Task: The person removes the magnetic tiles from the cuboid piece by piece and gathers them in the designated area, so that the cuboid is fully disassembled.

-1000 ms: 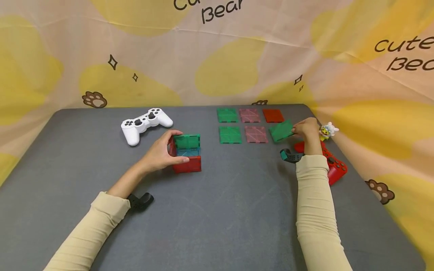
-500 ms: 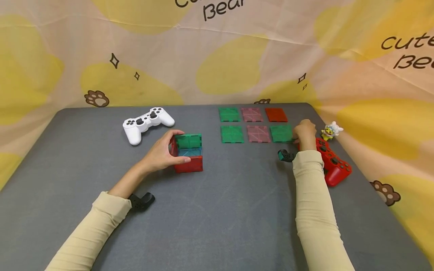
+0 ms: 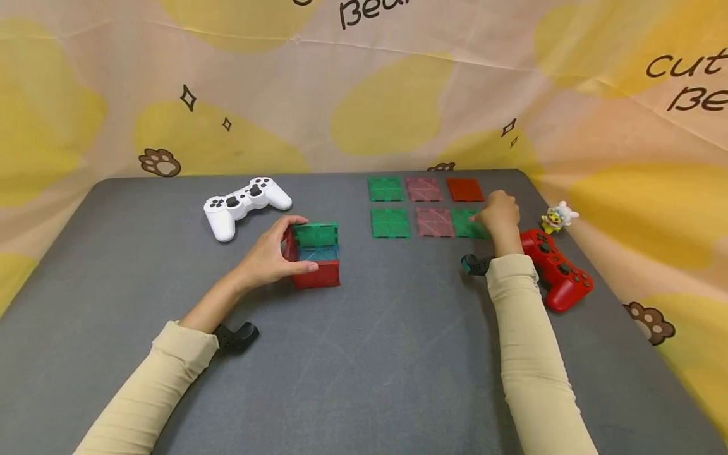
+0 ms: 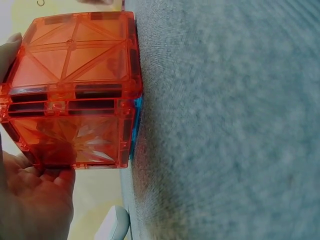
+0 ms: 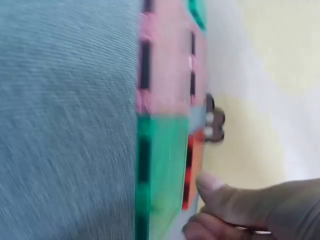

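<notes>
On the left of the table my left hand (image 3: 270, 256) grips a box (image 3: 316, 273) of see-through magnetic tiles, thumb along its red front wall and fingers behind. Its back wall is green and its floor blue. In the left wrist view two red walls of the box (image 4: 75, 55) face the camera. My right hand (image 3: 500, 218) is over the right part of a green magnetic tile (image 3: 463, 222) lying flat. In the right wrist view the thumb (image 5: 212, 187) and bent fingers are apart, with nothing between them; whether they touch the tile I cannot tell.
Left of that tile lie a pink tile (image 3: 435, 222) and a green tile (image 3: 390, 223). Behind are another green tile (image 3: 386, 189), a pink tile (image 3: 423, 189) and a red tile (image 3: 465, 189). A white game controller (image 3: 244, 205), red controller (image 3: 557, 268) and small figurine (image 3: 557, 218) stand about.
The green tile in my right hand, tilted a second ago, was laid flat in the front row and let go. The hand has since shifted slightly left over it. My left hand stays on the box.
</notes>
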A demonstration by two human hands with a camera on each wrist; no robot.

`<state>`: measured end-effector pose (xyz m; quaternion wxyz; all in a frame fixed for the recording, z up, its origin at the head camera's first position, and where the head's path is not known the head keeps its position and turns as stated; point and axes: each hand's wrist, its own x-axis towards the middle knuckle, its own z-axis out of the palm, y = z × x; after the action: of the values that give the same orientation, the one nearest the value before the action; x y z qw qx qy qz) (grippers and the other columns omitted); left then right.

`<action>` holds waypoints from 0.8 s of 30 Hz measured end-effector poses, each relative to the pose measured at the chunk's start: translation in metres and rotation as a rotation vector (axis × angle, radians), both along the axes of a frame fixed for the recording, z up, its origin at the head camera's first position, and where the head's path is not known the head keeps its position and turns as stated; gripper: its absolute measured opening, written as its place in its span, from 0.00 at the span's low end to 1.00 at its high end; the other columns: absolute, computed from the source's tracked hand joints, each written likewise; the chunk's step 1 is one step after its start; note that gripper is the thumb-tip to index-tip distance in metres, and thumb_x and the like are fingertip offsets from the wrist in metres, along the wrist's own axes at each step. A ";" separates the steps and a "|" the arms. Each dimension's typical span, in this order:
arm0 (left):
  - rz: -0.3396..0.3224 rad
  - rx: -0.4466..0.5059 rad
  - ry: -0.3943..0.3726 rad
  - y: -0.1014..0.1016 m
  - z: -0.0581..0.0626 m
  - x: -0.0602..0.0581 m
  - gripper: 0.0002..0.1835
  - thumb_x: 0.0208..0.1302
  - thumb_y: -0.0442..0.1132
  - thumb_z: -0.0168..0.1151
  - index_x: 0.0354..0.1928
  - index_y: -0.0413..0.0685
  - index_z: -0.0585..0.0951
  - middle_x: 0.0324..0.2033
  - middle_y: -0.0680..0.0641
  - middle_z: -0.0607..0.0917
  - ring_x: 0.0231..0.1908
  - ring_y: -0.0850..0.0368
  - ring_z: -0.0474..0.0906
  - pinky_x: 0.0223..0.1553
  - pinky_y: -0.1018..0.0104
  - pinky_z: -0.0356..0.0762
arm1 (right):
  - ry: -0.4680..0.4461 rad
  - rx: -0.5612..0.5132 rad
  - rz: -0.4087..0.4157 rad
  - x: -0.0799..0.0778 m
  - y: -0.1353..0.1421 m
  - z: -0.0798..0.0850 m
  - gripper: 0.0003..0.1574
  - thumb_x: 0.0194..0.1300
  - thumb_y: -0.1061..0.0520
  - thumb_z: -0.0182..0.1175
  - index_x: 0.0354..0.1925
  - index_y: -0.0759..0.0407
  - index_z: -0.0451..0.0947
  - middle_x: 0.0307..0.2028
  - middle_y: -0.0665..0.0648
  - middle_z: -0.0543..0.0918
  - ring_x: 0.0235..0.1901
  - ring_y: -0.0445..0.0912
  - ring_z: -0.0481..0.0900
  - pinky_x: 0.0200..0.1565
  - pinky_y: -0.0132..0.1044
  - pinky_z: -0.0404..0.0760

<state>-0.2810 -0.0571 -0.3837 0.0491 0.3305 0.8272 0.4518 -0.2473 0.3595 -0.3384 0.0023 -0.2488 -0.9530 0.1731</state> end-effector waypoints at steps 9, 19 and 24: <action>-0.005 0.006 -0.025 -0.001 0.001 0.000 0.41 0.42 0.42 0.73 0.59 0.43 0.64 0.50 0.42 0.74 0.48 0.48 0.74 0.51 0.56 0.67 | -0.149 0.076 0.114 -0.006 -0.038 -0.016 0.42 0.59 0.40 0.59 0.54 0.75 0.67 0.51 0.76 0.73 0.47 0.69 0.72 0.47 0.57 0.74; -0.007 0.012 -0.007 -0.001 0.001 0.000 0.40 0.41 0.42 0.73 0.58 0.43 0.65 0.48 0.44 0.74 0.47 0.49 0.74 0.49 0.59 0.68 | -0.155 0.147 0.089 -0.006 -0.046 -0.026 0.44 0.58 0.36 0.57 0.51 0.76 0.70 0.49 0.76 0.74 0.45 0.68 0.75 0.42 0.56 0.77; -0.007 0.015 -0.002 -0.001 -0.001 0.000 0.40 0.41 0.42 0.74 0.57 0.43 0.65 0.48 0.45 0.74 0.48 0.49 0.73 0.49 0.58 0.68 | -0.171 0.185 0.084 -0.007 -0.041 -0.028 0.50 0.55 0.31 0.56 0.51 0.76 0.69 0.48 0.77 0.74 0.45 0.67 0.75 0.40 0.53 0.78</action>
<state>-0.2810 -0.0580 -0.3846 0.0488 0.3332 0.8226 0.4582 -0.2541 0.3187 -0.3667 -0.0631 -0.2210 -0.9712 0.0625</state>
